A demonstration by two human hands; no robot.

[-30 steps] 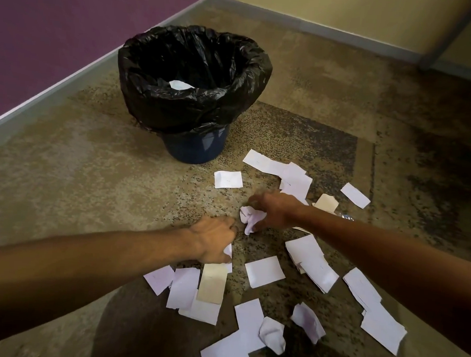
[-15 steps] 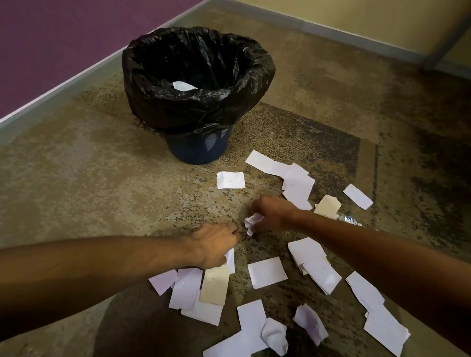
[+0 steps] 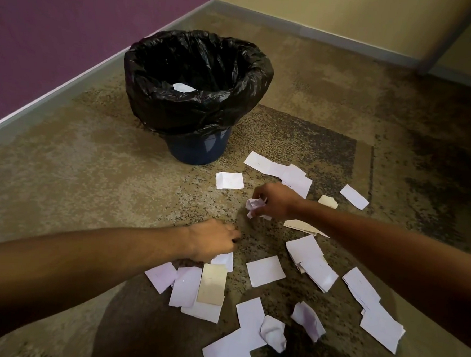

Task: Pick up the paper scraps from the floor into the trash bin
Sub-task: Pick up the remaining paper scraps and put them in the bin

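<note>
crumpled paper (image 3: 254,205) now bunched tighter in right hand (image 3: 275,201).

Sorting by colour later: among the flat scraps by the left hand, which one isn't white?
The tan scrap, just below the left hand; it lies on top of white scraps.

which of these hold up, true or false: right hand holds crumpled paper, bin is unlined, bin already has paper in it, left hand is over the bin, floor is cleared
1. The right hand grips a crumpled white paper scrap. True.
2. The dark blue round trash bin has no liner. False: a black plastic bag lines it.
3. A white paper piece lies inside the bin. True.
4. The left hand is over the bin. False: it is low at the carpet, by a flat scrap.
5. The floor is cleared. False: many scraps remain.
</note>
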